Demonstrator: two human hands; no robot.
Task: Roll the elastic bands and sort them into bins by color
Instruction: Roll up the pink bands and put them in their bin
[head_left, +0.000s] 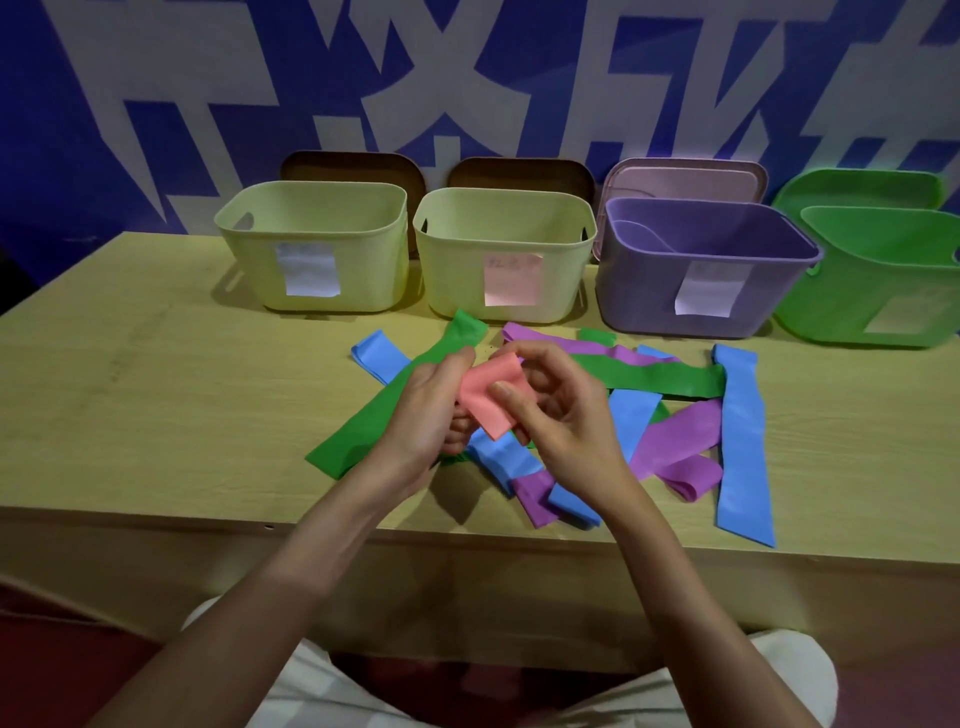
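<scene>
I see both hands working the pink band (488, 397) above the middle of the counter (156, 374). Left hand (431, 410) grips its left end, fingers curled under, thumb on top. Right hand (558, 410) pinches the right side, thumb pressed on the band's face, fingers curled behind. Band looks folded or partly rolled between them (can't tell how many turns).

Loose bands lie in a pile under and around the hands:
- long green band (363, 426) running from 7 o'clock up to 12 o'clock of the hands, passing under the left hand
- second green band (665, 376) at 3 o'clock, lying flat across the pile
- blue band (374, 358) at 10 o'clock
- long blue band (740, 441) at 3–4 o'clock, outer edge of the pile
- purple band (675, 441) at 4 o'clock, its end folded over
- more blue and purple ends overlapping at 5–6 o'clock, near the counter's front edge

Bins in a row at 12 o'clock, along the back: left yellow bin (317, 249), second yellow bin (506, 254) with a pinkish label, purple bin (701, 270), green bin (883, 280) at far right. Lids stand behind them against the blue wall (78, 130). Purple bin seems to hold something curved inside, unclear what
</scene>
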